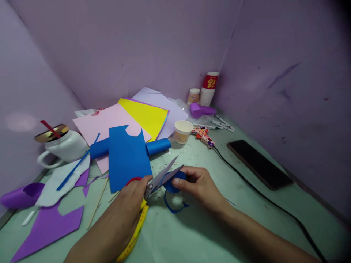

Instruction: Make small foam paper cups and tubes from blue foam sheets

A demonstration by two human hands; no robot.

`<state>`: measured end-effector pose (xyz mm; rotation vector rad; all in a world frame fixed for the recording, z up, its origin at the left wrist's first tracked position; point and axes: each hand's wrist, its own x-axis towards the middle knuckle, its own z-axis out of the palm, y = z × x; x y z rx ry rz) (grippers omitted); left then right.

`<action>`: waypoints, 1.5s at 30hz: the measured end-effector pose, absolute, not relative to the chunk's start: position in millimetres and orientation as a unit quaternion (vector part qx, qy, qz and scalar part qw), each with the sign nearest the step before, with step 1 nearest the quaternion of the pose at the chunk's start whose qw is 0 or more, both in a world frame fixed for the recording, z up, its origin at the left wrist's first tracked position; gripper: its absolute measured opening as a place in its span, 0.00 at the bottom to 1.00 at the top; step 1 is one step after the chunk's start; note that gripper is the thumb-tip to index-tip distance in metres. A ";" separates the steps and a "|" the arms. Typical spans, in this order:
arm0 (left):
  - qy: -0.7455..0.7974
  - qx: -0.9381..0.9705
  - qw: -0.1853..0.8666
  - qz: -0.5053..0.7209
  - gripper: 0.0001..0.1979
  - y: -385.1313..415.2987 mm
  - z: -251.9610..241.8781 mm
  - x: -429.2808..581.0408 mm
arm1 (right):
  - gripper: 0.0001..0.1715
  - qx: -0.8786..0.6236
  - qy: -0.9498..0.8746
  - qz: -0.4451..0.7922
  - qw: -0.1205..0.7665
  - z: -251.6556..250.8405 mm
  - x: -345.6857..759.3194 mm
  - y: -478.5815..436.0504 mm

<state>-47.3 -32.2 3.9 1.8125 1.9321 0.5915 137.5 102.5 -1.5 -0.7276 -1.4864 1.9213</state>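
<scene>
My left hand (131, 201) is closed on the red-and-yellow handles of a pair of scissors (161, 179), whose blades stand apart and point up to the right. Between thumb and fingers, my right hand (201, 186) pinches a small round piece of blue paper (172, 185). The blades lie at the edge of that blue piece, partly over it. Below it a narrow, curled blue paper offcut (170, 208) hangs or lies; I cannot tell which. A yellow strip with printed marks (135, 235) runs beside my left wrist.
A blue sheet (128, 160) with a rounded cut-out lies ahead, near pink (101, 118) and yellow sheets (145, 115). Purple scraps (52, 226) and a white mug (67, 146) are left. A paper cup (183, 132), a corded patterned tool (203, 136) and a phone (259, 164) are right.
</scene>
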 end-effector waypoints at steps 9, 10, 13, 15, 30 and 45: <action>0.712 0.628 0.231 0.213 0.29 -29.7 6.2 -44.4 | 0.10 -0.276 -0.564 0.720 0.295 -2.6 136.2 101.2; 0.719 0.623 0.226 0.209 0.29 -28.8 6.9 -44.1 | 0.09 -0.276 -0.565 0.719 0.297 -2.9 136.1 101.1; 0.733 0.614 0.218 0.196 0.27 -27.5 9.2 -43.6 | 0.09 -0.272 -0.566 0.719 0.298 -3.1 136.1 101.1; 0.735 0.612 0.218 0.195 0.27 -27.9 10.0 -43.6 | 0.09 -0.269 -0.571 0.717 0.296 -2.6 136.3 101.5; 0.725 0.638 0.220 0.136 0.26 -27.9 16.9 -51.1 | 0.07 -0.267 -0.640 0.675 0.251 5.6 141.6 112.5; 0.721 0.634 0.236 0.150 0.22 -27.4 27.6 -53.6 | 0.05 -0.260 -0.665 0.662 0.227 8.3 143.8 115.3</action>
